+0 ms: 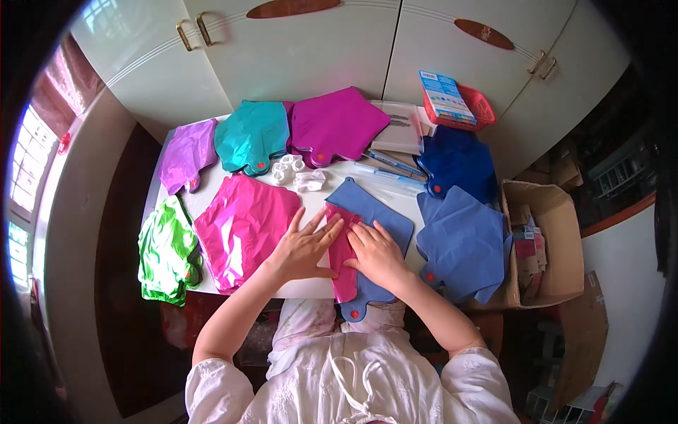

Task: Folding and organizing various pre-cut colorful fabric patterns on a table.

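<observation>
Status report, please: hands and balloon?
Left hand and right hand flat, pressing the deflated blue-and-pink foil balloon. Pink foil balloon lies beside.

A home room: cream wardrobe doors with brass handles, a curtained window, a small white desk, a cardboard box alongside.

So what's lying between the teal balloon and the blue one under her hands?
In the head view, between teal balloon and blue balloon: white plastic rings, a clear wrapper.
</observation>
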